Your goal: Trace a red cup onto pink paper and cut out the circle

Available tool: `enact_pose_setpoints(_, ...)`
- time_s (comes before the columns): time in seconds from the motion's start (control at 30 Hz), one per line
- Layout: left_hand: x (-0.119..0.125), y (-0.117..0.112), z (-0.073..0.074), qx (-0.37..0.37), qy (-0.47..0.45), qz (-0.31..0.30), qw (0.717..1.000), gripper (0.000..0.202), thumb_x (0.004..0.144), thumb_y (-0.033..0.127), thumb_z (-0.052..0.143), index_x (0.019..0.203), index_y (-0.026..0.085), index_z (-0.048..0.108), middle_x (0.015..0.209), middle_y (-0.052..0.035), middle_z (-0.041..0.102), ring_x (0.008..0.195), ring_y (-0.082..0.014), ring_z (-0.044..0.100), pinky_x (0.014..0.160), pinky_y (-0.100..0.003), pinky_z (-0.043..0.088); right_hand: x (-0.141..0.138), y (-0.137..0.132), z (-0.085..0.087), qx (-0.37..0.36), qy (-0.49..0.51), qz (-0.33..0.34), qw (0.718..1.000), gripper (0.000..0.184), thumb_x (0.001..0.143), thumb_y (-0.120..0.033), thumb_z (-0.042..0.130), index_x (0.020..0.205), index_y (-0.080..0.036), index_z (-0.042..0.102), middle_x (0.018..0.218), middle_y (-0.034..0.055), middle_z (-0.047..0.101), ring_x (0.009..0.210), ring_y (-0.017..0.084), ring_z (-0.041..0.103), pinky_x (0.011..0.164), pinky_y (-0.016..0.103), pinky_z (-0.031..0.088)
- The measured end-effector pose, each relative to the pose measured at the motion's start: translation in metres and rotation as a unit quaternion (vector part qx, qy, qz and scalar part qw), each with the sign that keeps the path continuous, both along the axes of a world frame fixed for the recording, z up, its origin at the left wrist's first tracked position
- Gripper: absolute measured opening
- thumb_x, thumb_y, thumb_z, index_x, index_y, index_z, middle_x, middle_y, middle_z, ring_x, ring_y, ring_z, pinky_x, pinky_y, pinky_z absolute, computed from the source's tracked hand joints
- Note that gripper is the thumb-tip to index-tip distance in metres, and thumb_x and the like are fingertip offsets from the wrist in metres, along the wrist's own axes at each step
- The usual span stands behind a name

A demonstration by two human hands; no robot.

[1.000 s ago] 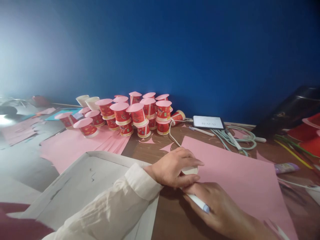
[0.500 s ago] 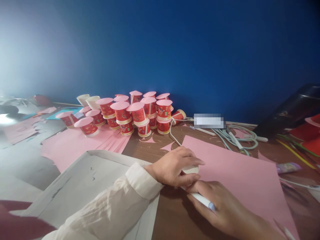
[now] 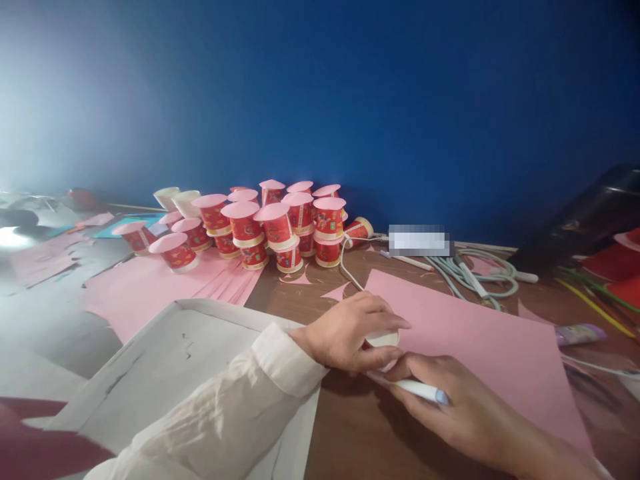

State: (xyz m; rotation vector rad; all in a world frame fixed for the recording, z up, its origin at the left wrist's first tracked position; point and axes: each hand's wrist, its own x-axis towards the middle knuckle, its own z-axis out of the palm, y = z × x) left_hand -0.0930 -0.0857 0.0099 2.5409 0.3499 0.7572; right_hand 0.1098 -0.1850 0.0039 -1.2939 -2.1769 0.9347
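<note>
My left hand (image 3: 350, 330), in a white sleeve, is closed around a paper cup (image 3: 384, 340) that stands upside down on a pink sheet (image 3: 470, 347); its pale bottom shows between thumb and fingers. Just to the right and nearer me, my right hand (image 3: 440, 397) grips a white marker pen (image 3: 420, 390) with a bluish end. The pen's tip points left, close to the near edge of the cup, and is hidden by my fingers.
Red paper cups (image 3: 245, 223) topped with pink discs are stacked by the blue wall. A white box lid (image 3: 150, 360) lies at left. Coiled cable (image 3: 465, 277), pens and a purple tube (image 3: 580, 333) lie at right, beside a black cylinder (image 3: 575, 227).
My right hand has moved slightly right with the marker, which now lies flatter. My left hand stays in place on the cup.
</note>
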Motion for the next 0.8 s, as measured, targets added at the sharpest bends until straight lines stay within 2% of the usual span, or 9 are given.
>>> enact_pose_setpoints(0.23, 0.001, -0.001, 0.002, 0.007, 0.001, 0.005, 1.0, 0.042, 0.089, 0.04, 0.056, 0.121, 0.014, 0.064, 0.109, -0.0132, 0.068, 0.105, -0.0224, 0.061, 0.098, -0.037, 0.045, 0.009, 0.0, -0.006, -0.029, 0.01, -0.037, 0.999, 0.021, 0.092, -0.039, 0.056, 0.095, -0.023, 0.07, 0.083, 0.0022, 0.072, 0.072, 0.017, 0.065, 0.066, 0.025, 0.053)
enact_pose_setpoints(0.57, 0.002, -0.002, 0.002, 0.002, 0.007, 0.013, 1.0, 0.041, 0.088, 0.04, 0.055, 0.121, 0.016, 0.064, 0.109, -0.0132, 0.068, 0.103, -0.0237, 0.061, 0.096, -0.039, 0.046, 0.009, 0.004, 0.009, -0.107, 0.013, -0.073, 0.991, 0.027, 0.09, -0.046, 0.058, 0.087, -0.021, 0.068, 0.08, -0.0002, 0.071, 0.069, 0.014, 0.062, 0.06, 0.021, 0.048)
enact_pose_setpoints(0.8, 0.001, -0.001, 0.0, 0.007, -0.009, 0.007, 1.0, 0.043, 0.088, 0.04, 0.058, 0.121, 0.014, 0.064, 0.107, -0.0132, 0.067, 0.103, -0.0227, 0.061, 0.097, -0.037, 0.045, 0.016, 0.008, 0.006, -0.103, 0.019, -0.099, 0.99, 0.016, 0.087, -0.032, 0.058, 0.078, -0.02, 0.063, 0.072, -0.0012, 0.066, 0.067, 0.013, 0.059, 0.058, 0.021, 0.046)
